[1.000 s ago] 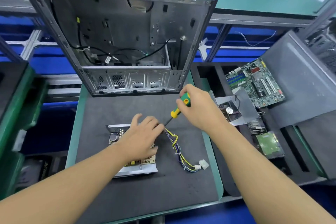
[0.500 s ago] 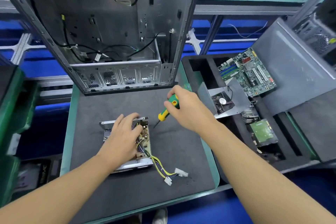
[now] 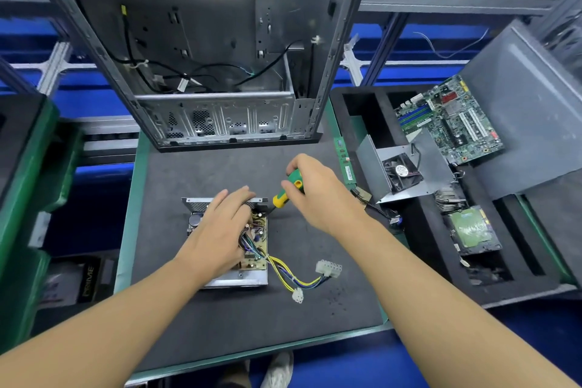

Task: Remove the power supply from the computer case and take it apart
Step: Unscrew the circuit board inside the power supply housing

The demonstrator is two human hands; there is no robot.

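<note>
A: Where is the power supply found?

B: It is laid open on the dark mat, just in front of the emptied computer case, which is stood at the mat's far edge. Its circuit board is exposed, and a bundle of yellow, blue and black wires is trailed from it to the right, ended in two white connectors.

A: How is it being held?

B: The left hand is laid flat on top of the power supply, fingers spread and pressed down over the board; nothing is pinched. Part of the unit is hidden beneath it.

A: And the other hand?

B: The right hand is closed around the green and yellow handle of a screwdriver, just right of the power supply's far corner. The shaft is angled down toward that corner; whether the tip is touching cannot be told.

A: What is seen further right of the power supply?

B: A black foam tray is placed beside the mat, with a motherboard, a metal cover with a fan and a hard drive laid in it.
</note>
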